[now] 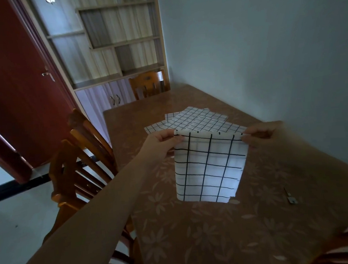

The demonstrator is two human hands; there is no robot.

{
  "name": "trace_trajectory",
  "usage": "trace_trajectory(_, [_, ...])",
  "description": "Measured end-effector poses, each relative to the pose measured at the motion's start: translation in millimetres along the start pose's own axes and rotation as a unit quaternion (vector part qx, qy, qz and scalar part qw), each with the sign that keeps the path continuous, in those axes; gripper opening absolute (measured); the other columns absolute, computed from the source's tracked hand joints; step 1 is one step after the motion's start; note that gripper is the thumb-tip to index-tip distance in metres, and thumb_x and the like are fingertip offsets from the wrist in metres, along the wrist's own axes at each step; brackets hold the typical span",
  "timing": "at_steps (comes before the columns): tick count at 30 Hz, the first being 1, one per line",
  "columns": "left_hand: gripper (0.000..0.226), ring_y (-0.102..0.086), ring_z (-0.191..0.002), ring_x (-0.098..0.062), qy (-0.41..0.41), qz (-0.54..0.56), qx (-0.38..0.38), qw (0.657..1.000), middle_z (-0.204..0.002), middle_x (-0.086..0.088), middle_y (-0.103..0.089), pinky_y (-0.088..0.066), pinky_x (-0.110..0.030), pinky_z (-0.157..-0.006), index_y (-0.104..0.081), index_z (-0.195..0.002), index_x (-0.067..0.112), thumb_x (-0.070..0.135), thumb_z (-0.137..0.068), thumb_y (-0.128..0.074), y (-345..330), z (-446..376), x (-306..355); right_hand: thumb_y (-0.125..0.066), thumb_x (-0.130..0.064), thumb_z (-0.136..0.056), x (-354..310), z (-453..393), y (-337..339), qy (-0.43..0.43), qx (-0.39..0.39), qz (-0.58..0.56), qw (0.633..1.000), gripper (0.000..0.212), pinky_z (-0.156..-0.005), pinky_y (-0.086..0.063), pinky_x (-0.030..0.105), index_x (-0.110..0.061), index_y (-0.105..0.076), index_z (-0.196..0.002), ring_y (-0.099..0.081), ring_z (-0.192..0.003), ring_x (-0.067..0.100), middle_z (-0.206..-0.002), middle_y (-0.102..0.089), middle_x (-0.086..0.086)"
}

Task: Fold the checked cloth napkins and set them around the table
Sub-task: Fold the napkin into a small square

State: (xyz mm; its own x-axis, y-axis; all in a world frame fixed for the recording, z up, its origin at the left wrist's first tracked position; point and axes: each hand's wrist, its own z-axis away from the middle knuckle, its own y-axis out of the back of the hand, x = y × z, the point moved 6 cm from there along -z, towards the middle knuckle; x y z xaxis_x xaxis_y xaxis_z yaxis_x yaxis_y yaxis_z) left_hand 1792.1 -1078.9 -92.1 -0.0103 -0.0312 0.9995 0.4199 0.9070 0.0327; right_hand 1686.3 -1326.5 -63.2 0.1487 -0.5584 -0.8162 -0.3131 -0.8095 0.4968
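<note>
A white napkin with black checks [209, 168] hangs upright above the table, held by its two top corners. My left hand [161, 142] pinches the top left corner and my right hand [262, 135] pinches the top right corner. Its lower edge hangs just above or on the brown flowered tabletop [197, 237]; I cannot tell which. Behind it, a loose pile of several more checked napkins [197, 120] lies flat near the middle of the table.
A key [290, 197] lies on the table at the right. One wooden chair [83, 167] stands at the table's left side, another chair [148, 83] at the far end. The wall runs along the right; a red door and a shelf unit stand behind.
</note>
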Motion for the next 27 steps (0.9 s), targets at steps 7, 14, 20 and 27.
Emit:
trace_trajectory(7, [0.012, -0.071, -0.090, -0.020, 0.002, 0.023, 0.012, 1.000, -0.099, -0.009, -0.075, -0.058, -0.035, -0.085, -0.074, -0.097, 0.012, 0.013, -0.093, -0.062, -3, 1, 0, -0.075, -0.011, -0.081, 0, 1, 5, -0.015, 0.028, -0.027, 0.999, 0.017, -0.053, -0.047, 0.007, -0.027, -0.074, -0.074, -0.060, -0.051, -0.003, -0.061, -0.071, -0.013])
trace_trajectory(14, [0.014, -0.067, -0.088, -0.022, -0.024, -0.018, 0.010, 0.999, -0.099, -0.015, -0.072, -0.056, -0.042, -0.086, -0.074, -0.097, 0.013, 0.018, -0.094, -0.062, -16, 2, 10, -0.077, -0.025, -0.080, -6, -2, -5, 0.003, -0.015, 0.074, 0.997, 0.018, -0.065, -0.044, 0.001, -0.027, -0.071, -0.098, -0.063, -0.071, -0.014, -0.082, -0.071, -0.019])
trace_trajectory(20, [0.017, -0.068, -0.079, -0.013, -0.050, -0.057, -0.041, 0.996, -0.087, -0.005, -0.073, -0.053, -0.023, -0.067, -0.074, -0.101, 0.007, 0.016, -0.094, -0.061, -37, 5, 15, -0.057, -0.052, -0.087, -40, -6, -55, 0.122, -0.096, 0.206, 0.966, 0.032, -0.059, -0.041, 0.019, -0.023, -0.068, -0.094, -0.054, -0.062, 0.003, -0.071, -0.061, -0.011])
trace_trajectory(27, [0.017, -0.066, -0.075, -0.012, -0.070, -0.063, -0.048, 0.994, -0.083, -0.002, -0.071, -0.054, -0.023, -0.067, -0.074, -0.098, 0.008, 0.018, -0.095, -0.060, -31, 13, 20, -0.057, -0.037, -0.092, -48, -4, -58, 0.133, -0.075, 0.147, 0.977, 0.027, -0.048, -0.037, 0.017, -0.021, -0.068, -0.074, -0.044, -0.046, 0.007, -0.054, -0.057, -0.001])
